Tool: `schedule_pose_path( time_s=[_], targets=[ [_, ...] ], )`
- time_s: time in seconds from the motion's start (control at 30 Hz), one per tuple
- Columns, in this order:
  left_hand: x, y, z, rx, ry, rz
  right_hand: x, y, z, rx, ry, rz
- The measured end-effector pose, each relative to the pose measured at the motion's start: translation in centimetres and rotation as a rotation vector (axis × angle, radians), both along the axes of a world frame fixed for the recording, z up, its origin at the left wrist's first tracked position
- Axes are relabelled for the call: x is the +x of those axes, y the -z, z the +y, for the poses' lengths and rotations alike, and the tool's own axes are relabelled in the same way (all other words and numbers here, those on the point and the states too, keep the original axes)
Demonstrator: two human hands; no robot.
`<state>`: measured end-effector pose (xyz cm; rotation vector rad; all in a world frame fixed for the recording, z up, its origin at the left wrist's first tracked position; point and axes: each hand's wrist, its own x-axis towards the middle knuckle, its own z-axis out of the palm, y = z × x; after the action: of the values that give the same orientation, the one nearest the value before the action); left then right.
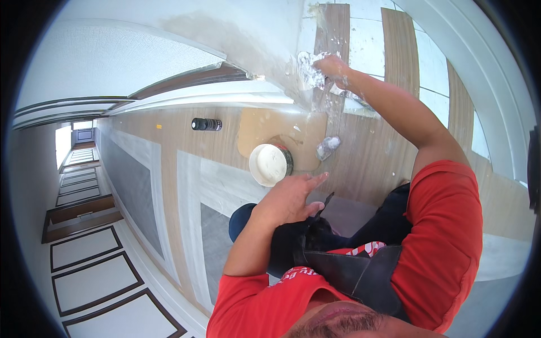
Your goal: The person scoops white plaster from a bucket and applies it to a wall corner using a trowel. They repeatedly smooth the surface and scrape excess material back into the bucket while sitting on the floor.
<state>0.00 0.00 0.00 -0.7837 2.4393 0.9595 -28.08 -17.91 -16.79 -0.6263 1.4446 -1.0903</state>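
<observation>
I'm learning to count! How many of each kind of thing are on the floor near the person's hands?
White tub: 1
Black can: 1
Crumpled clear wrapper: 1
Brown cardboard sheet: 1
Total: 4

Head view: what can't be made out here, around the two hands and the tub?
- Right hand: what it presses to the wall is smeared white and blurred; tool or rag, cannot tell. The grip is hidden.
- Tub: contents hidden by its white lid.
- Left hand: the dark strip beside it is too small to identify.
- Black cylinder on the floor: too small to identify.
</observation>
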Motion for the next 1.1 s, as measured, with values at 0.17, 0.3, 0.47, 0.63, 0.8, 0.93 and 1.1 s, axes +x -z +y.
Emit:
schedule_pose_path(
  time_s=[0.17,0.3,0.47,0.63,0.8,0.93,1.1],
  targets=[
    [-1.1,1.0,-0.3,-0.018,0.071,0.078,-3.1,-0.8,-0.3,-0.095,-0.005,-0.077],
    [-1.4,0.2,0.0,0.02,0.042,-0.01,-0.8,-6.2,1.6,-0.168,-0.013,-0.011],
    [-1.6,0.9,0.0,0.002,0.059,0.047,-2.0,-7.4,2.2,-0.304,-0.069,0.041],
    [-1.1,0.9,-0.3,0.029,0.013,0.003,-3.4,-2.5,1.4,-0.091,-0.047,0.089],
    [-1.1,0.6,-0.3,0.027,-0.007,-0.015,-2.0,2.2,1.3,0.04,0.028,-0.017],
    [-0.7,0.6,-0.2,0.025,-0.014,-0.008,-0.5,2.3,1.5,0.034,0.022,-0.038],
    [-0.8,0.6,-0.2,0.026,-0.008,0.015,-0.5,1.1,1.6,0.022,-0.02,0.1]
  ],
)
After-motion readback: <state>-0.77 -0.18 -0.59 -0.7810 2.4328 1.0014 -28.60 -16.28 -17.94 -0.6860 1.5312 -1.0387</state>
